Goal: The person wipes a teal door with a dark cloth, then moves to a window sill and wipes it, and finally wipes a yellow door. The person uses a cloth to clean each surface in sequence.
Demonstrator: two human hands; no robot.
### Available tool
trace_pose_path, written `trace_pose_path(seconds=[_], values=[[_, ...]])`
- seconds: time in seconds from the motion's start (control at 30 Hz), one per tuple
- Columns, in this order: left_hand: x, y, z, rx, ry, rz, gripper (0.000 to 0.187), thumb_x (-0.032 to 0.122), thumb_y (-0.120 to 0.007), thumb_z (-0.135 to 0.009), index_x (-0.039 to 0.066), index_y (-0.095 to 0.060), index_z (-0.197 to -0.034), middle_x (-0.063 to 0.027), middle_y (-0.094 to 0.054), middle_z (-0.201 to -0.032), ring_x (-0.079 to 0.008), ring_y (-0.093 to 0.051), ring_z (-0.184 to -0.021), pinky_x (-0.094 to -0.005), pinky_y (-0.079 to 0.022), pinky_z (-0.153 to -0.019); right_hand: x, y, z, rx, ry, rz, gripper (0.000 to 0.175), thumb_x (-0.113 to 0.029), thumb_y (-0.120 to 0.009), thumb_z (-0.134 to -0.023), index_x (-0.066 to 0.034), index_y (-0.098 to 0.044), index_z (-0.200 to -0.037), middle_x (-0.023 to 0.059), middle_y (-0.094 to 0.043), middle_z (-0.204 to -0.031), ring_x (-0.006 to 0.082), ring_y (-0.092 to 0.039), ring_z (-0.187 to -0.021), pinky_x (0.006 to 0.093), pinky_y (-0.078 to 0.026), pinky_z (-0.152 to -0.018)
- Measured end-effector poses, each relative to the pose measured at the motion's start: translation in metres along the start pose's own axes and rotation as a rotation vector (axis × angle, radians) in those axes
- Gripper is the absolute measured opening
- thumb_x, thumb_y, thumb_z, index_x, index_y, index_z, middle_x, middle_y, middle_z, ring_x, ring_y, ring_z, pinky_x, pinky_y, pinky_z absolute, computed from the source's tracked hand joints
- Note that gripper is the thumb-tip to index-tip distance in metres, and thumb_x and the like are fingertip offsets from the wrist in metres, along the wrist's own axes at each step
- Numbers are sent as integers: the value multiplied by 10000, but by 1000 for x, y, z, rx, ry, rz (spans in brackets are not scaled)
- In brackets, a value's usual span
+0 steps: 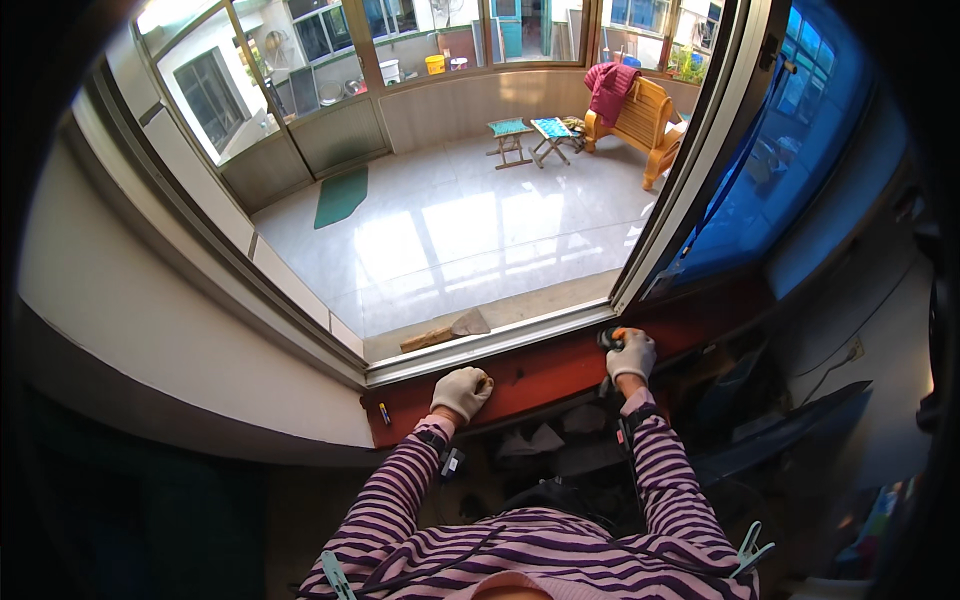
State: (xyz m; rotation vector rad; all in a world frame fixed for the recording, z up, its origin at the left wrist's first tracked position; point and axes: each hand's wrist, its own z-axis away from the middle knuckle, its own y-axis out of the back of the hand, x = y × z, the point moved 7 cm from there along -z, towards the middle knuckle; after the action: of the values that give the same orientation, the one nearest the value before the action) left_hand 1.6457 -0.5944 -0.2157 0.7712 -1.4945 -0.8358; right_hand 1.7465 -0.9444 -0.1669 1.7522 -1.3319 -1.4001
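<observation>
In the head view, my left hand (463, 391), in a pale work glove, rests with curled fingers at the red windowsill (551, 367). Something small and brownish shows between its thumb and fingers, too small to name. My right hand (631, 355), gloved too, grips a black and orange tool (615, 339) at the sill's right part, close to the window track; its exact kind cannot be told. A small dark object (519, 373) lies on the sill between the hands. Left of my left hand is a small yellow and blue stick-like item (385, 413).
Beyond the aluminium window track (495, 341), a scraper-like tool with a wooden handle (427, 339) lies on the outer ledge. White wall borders the left. At right stand the sliding sash frame (694, 161) and a blue curtain-like sheet (765, 187). Dark clutter lies below the sill.
</observation>
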Motion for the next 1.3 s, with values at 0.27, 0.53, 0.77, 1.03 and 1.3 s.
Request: trace_pose_path(seconds=[0.27,0.53,0.77,1.03,1.3], values=[[-2,-2,0,49,-30,-4,221,316,-675,-935,111,-739,-880,-121,-732,-927,-338,-700,-913,-440,-566,-792,-68,-32,40,-37,266,-23,169,-138,-739,-703,-217,-736,-853,32,-688,-1039,310,-594,-1147,445,-443,-1040],[-1,0,1,55,-35,31,235,333,-658,-946,120,-720,-867,-110,-724,-905,-341,-693,-903,-453,-563,-790,-38,-10,42,-166,355,-83,237,-135,-774,-655,-196,-767,-884,66,-716,-1069,334,-640,-1111,446,-526,-979],[-1,-2,1,72,-55,-8,245,335,-665,-943,112,-709,-851,-120,-716,-889,-347,-689,-879,-459,-560,-766,-24,-24,11,101,-100,31,190,-159,-780,-720,-208,-748,-902,39,-694,-1102,324,-586,-1181,459,-489,-1011],[-2,-3,0,20,-4,3,243,322,-663,-938,103,-743,-868,-127,-731,-913,-346,-698,-904,-441,-568,-784,-62,-25,72,-260,516,-159,306,-183,-815,-669,-199,-768,-970,65,-695,-1191,338,-576,-1247,461,-455,-1084],[-1,-4,1,57,-45,-41,236,334,-660,-953,123,-706,-859,-103,-721,-903,-330,-694,-893,-448,-561,-775,-18,-19,4,89,-179,141,232,-165,-791,-752,-226,-755,-972,36,-696,-1097,305,-623,-1152,450,-537,-957]])
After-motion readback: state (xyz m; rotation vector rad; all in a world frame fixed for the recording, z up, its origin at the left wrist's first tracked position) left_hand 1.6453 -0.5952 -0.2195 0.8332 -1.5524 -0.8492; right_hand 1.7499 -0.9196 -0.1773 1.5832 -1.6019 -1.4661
